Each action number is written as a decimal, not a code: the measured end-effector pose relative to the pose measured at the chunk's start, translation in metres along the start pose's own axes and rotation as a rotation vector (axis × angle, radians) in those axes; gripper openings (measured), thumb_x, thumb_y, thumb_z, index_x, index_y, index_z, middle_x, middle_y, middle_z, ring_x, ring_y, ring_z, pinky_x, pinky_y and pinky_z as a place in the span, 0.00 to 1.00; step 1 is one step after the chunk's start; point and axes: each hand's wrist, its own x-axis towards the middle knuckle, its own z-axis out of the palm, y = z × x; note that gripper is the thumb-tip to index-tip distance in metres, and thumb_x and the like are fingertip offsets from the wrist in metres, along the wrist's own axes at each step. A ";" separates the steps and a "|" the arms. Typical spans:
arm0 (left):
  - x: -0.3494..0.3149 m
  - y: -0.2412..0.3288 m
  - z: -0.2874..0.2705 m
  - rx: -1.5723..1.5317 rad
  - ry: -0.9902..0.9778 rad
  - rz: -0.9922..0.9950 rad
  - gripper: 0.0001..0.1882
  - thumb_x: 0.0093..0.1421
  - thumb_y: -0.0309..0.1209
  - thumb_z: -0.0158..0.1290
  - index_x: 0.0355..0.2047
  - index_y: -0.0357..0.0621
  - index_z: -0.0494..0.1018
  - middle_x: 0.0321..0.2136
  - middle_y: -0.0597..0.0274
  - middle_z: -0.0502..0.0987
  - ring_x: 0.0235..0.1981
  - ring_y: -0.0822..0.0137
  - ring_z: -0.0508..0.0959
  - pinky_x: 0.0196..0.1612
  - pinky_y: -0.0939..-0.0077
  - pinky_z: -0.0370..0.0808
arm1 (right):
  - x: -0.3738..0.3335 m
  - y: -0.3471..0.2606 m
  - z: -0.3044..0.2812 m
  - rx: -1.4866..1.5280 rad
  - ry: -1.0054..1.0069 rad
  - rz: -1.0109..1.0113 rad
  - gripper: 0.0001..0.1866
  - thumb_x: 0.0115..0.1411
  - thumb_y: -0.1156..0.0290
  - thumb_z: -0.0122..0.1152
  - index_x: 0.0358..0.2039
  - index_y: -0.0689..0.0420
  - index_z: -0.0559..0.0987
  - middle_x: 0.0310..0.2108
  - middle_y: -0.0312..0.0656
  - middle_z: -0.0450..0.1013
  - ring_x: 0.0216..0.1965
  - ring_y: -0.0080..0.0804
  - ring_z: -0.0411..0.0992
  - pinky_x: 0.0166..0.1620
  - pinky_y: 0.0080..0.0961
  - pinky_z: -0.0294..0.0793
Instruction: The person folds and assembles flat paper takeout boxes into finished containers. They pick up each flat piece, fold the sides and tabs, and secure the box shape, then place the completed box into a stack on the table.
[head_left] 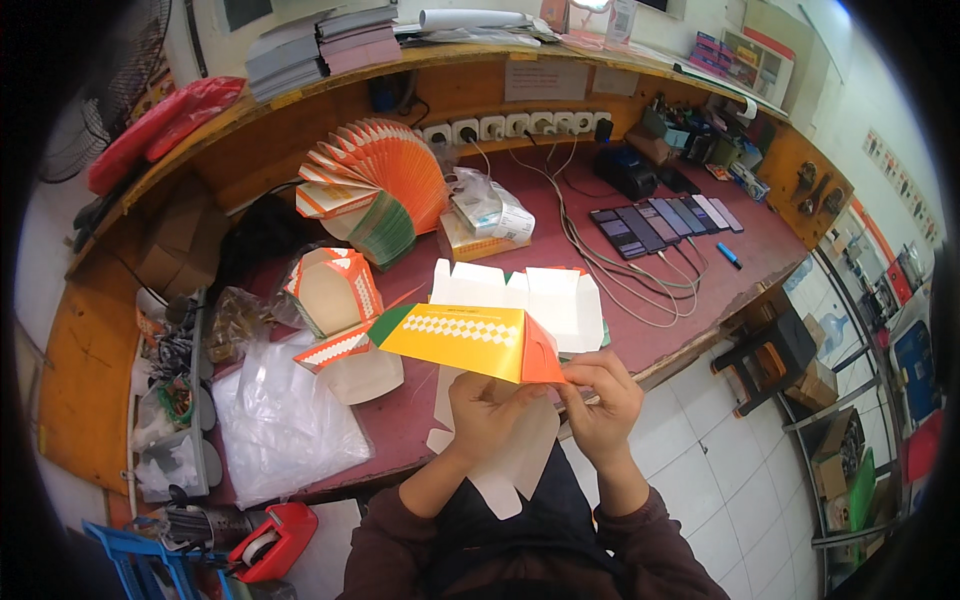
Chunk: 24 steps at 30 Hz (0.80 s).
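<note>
Above the front edge of the desk I hold a partly folded paper food box (pixel 465 335), yellow with a white diamond pattern, an orange end and a green end; its white flaps hang down toward my lap. My left hand (pixel 488 418) grips it from below, thumb against the lower edge. The fingers of my right hand (pixel 605 400) pinch the corner of the orange end. Just behind it lie flat box blanks (pixel 560 300), white side up. To the left stands an opened orange-and-white box (pixel 330 290), and beyond it a fanned stack of folded cartons (pixel 385 180).
Clear plastic bags (pixel 285 415) lie at the desk's left front. Several phones (pixel 665 222) sit in a row at the right, with cables (pixel 590 250) trailing across the desk and a blue marker (pixel 729 256) beside them. A red tape dispenser (pixel 275 540) is at lower left.
</note>
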 end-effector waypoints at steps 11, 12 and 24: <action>0.010 -0.021 0.013 -0.016 0.330 0.274 0.12 0.56 0.31 0.59 0.37 0.37 0.72 0.30 0.66 0.75 0.29 0.74 0.73 0.32 0.80 0.69 | -0.027 -0.016 0.019 0.092 -0.464 -0.060 0.49 0.52 0.60 0.64 0.66 0.56 0.44 0.54 0.56 0.58 0.54 0.57 0.61 0.49 0.41 0.68; 0.012 -0.023 0.012 0.110 0.370 0.295 0.11 0.57 0.31 0.58 0.36 0.37 0.71 0.30 0.65 0.75 0.29 0.73 0.73 0.32 0.79 0.69 | -0.030 -0.015 0.019 0.169 -0.499 0.104 0.45 0.51 0.61 0.65 0.63 0.57 0.50 0.51 0.55 0.61 0.49 0.54 0.64 0.45 0.39 0.70; -0.011 -0.013 0.020 0.716 -0.323 0.407 0.07 0.53 0.27 0.58 0.30 0.42 0.71 0.25 0.62 0.72 0.25 0.67 0.74 0.30 0.73 0.71 | -0.013 0.026 -0.025 0.031 -0.147 0.460 0.06 0.56 0.75 0.61 0.28 0.65 0.77 0.19 0.34 0.70 0.20 0.18 0.69 0.22 0.16 0.66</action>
